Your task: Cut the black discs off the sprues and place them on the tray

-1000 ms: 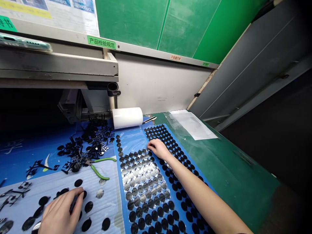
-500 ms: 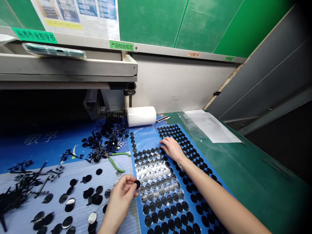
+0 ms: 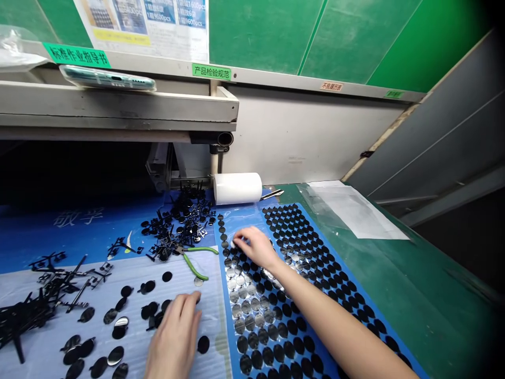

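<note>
My right hand (image 3: 254, 246) is over the upper left part of the blue sheet (image 3: 240, 218). Its thumb and fingertips are pinched on a small round disc (image 3: 233, 243), which catches the light and looks pale. Rows of black discs (image 3: 262, 335) lie on the sheet below and beside this hand. My left hand (image 3: 173, 334) hovers low over the pale mat, palm down, fingers stretched forward and bent a little. A dark edge shows by its index fingertip, and no held disc can be made out. Loose black discs (image 3: 203, 345) lie around it.
Green-handled cutters (image 3: 197, 263) rest above my left hand. Black sprue scraps (image 3: 185, 221) are heaped behind them, with more scraps (image 3: 23, 310) at far left. A white roll (image 3: 238, 188), tweezers (image 3: 272, 194) and white paper (image 3: 355, 213) lie toward the back. A shelf (image 3: 118, 108) overhangs.
My right hand has moved left across the sheet to the start of a row. My left hand, earlier pinching a black disc at the sheet's edge, has drawn back left over the loose discs.
</note>
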`<state>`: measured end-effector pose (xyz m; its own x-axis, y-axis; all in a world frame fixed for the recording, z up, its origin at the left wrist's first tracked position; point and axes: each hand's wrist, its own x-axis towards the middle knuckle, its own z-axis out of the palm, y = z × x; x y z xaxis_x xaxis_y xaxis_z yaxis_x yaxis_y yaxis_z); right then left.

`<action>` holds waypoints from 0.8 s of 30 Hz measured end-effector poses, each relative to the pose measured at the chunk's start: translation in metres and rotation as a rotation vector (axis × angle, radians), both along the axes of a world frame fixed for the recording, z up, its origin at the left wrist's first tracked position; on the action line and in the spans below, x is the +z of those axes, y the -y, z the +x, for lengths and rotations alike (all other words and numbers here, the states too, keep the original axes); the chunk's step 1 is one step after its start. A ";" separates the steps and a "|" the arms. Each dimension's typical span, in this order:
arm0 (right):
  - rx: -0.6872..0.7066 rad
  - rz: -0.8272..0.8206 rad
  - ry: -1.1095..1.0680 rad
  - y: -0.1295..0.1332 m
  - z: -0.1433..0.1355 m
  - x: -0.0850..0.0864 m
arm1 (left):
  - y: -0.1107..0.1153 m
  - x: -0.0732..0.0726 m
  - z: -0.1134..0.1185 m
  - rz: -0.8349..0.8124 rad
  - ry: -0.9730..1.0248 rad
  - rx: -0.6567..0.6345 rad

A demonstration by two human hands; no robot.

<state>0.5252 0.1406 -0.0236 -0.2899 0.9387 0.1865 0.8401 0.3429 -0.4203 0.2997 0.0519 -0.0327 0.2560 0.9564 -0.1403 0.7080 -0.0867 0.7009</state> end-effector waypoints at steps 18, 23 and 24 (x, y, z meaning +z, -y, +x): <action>-0.025 -0.059 0.197 -0.035 0.005 -0.030 | 0.004 -0.002 -0.020 -0.134 0.093 0.111; -0.033 -0.063 0.041 -0.032 0.005 -0.029 | -0.006 0.012 0.000 -0.504 0.733 0.258; -0.038 -0.063 -0.007 -0.029 0.004 -0.026 | -0.007 0.015 0.004 -0.540 0.860 0.280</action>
